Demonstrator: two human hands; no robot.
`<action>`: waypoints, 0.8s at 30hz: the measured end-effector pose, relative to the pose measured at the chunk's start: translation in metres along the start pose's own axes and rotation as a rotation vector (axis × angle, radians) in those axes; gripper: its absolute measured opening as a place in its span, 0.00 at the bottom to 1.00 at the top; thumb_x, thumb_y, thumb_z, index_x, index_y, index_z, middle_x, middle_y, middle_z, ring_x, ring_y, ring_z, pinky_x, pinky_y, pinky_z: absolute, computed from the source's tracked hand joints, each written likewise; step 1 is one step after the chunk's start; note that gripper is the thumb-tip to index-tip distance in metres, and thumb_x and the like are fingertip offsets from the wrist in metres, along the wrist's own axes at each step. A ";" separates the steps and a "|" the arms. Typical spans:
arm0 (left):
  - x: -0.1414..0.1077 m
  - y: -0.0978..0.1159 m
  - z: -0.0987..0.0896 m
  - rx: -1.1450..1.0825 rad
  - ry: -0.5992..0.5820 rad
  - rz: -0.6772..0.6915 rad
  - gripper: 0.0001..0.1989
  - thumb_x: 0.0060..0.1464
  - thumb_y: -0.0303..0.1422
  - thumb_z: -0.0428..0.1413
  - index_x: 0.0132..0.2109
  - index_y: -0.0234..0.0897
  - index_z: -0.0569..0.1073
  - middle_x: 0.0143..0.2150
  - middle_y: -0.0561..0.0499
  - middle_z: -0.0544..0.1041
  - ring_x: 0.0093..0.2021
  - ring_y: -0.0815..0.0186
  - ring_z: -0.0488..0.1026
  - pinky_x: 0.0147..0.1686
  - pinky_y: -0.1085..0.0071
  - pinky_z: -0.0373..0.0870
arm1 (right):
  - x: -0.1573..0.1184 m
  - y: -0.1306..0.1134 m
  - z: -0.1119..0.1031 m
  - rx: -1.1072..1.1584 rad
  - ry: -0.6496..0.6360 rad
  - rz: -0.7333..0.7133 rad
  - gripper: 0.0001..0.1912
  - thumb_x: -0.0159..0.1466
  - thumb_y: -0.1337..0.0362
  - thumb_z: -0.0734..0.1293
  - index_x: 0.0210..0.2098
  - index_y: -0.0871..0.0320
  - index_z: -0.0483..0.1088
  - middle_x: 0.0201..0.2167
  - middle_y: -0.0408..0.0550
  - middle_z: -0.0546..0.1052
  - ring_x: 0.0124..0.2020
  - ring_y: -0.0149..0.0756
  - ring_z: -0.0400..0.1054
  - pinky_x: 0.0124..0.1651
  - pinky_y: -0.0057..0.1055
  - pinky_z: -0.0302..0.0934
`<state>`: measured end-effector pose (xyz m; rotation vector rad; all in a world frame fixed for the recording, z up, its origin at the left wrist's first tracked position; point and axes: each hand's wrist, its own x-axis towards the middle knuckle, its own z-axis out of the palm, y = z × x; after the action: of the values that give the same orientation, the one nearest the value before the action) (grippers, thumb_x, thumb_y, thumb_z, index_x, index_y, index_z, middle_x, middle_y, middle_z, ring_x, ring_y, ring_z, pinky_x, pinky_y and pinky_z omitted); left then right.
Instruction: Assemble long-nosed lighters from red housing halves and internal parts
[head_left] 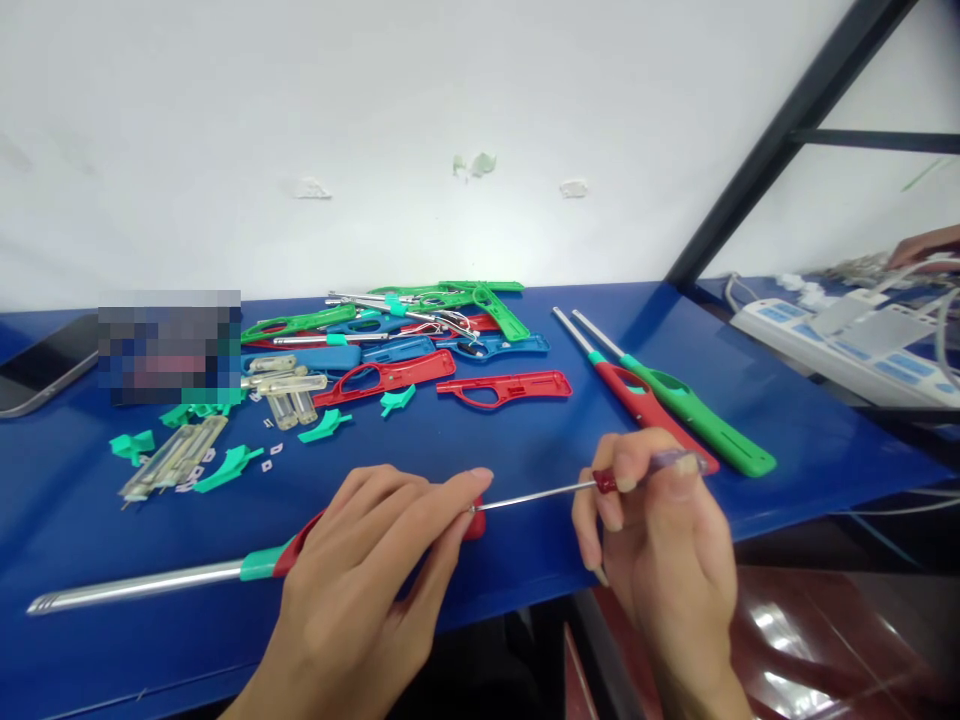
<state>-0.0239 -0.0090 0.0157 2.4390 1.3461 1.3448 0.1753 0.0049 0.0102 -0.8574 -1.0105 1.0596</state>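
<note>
My left hand [375,560] lies closed over the handle of a red long-necked lighter [475,526], hiding most of it. The lighter's metal tube and teal collar [261,564] stick out to the left, flat on the table. In my right hand [660,540] is a thin screwdriver [536,495] with a dark red, clear-ended handle, held almost level. Its tip meets the left thumb and index finger at the handle's right end. Whether a screw sits at the tip is too small to tell.
Behind my hands lie red lighter half-shells [517,388], teal triggers [324,426], clear fuel tanks [184,455] and a mixed pile of parts [420,325]. Two whole lighters, one green [705,420], rest at right. A phone [49,365], a power strip [847,345] and another person's hand [926,245] flank these.
</note>
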 end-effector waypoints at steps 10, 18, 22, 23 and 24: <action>-0.003 -0.003 -0.001 -0.016 -0.005 0.013 0.20 0.67 0.19 0.59 0.61 0.41 0.75 0.45 0.57 0.83 0.41 0.69 0.75 0.47 0.68 0.72 | 0.001 0.001 -0.001 -0.023 -0.005 -0.005 0.19 0.77 0.46 0.61 0.37 0.52 0.68 0.24 0.35 0.63 0.18 0.24 0.62 0.19 0.22 0.54; -0.002 -0.004 0.001 -0.012 -0.031 0.023 0.20 0.67 0.18 0.59 0.61 0.40 0.74 0.45 0.56 0.83 0.41 0.70 0.74 0.48 0.68 0.71 | -0.001 0.001 -0.002 -0.001 -0.019 -0.009 0.19 0.78 0.46 0.61 0.37 0.52 0.67 0.24 0.35 0.62 0.17 0.24 0.62 0.18 0.22 0.52; -0.004 -0.003 0.000 -0.014 -0.037 0.037 0.21 0.67 0.18 0.59 0.62 0.40 0.74 0.46 0.55 0.83 0.42 0.68 0.73 0.48 0.66 0.71 | 0.000 0.001 -0.003 -0.009 -0.039 -0.024 0.18 0.78 0.47 0.61 0.37 0.52 0.67 0.23 0.35 0.62 0.17 0.24 0.63 0.19 0.22 0.54; -0.005 -0.003 0.000 -0.016 -0.040 0.038 0.21 0.67 0.18 0.59 0.62 0.40 0.74 0.46 0.55 0.83 0.42 0.68 0.73 0.48 0.66 0.71 | 0.000 0.001 -0.003 -0.007 -0.047 -0.028 0.18 0.78 0.47 0.61 0.37 0.52 0.68 0.23 0.35 0.62 0.17 0.24 0.63 0.19 0.22 0.54; -0.004 -0.003 0.000 -0.019 -0.046 0.036 0.21 0.67 0.17 0.58 0.62 0.40 0.74 0.46 0.54 0.83 0.42 0.67 0.73 0.48 0.66 0.71 | 0.001 0.002 -0.004 -0.006 -0.055 -0.030 0.18 0.78 0.48 0.61 0.37 0.52 0.68 0.23 0.35 0.62 0.17 0.24 0.63 0.19 0.22 0.54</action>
<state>-0.0270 -0.0107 0.0119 2.4776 1.2791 1.2939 0.1784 0.0057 0.0076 -0.8193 -1.0695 1.0598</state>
